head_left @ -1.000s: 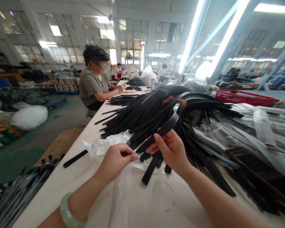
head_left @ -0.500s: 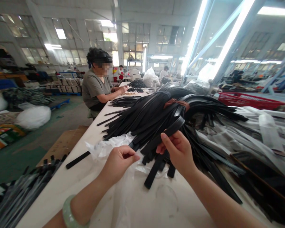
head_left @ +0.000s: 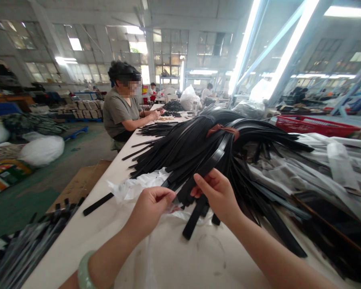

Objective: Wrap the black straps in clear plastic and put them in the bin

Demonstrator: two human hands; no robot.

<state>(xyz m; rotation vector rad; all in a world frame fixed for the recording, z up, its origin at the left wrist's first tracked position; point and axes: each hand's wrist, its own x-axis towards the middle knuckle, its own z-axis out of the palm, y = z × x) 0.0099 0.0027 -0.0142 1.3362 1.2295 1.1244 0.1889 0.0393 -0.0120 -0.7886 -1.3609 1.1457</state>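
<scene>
We pinch a black strap (head_left: 211,161) above the table (head_left: 186,261) between our right hand's (head_left: 216,194) thumb and fingers, apparently steadying its end; our left hand (head_left: 150,210) pinches what seems clear film (head_left: 175,205). Beyond, a brown tie (head_left: 223,130) gathers the strap bundle (head_left: 180,142).

Paned windows (head_left: 171,52) in pale wall (head_left: 193,52), bright tube lights (head_left: 349,11), worn green floor (head_left: 78,150)
</scene>
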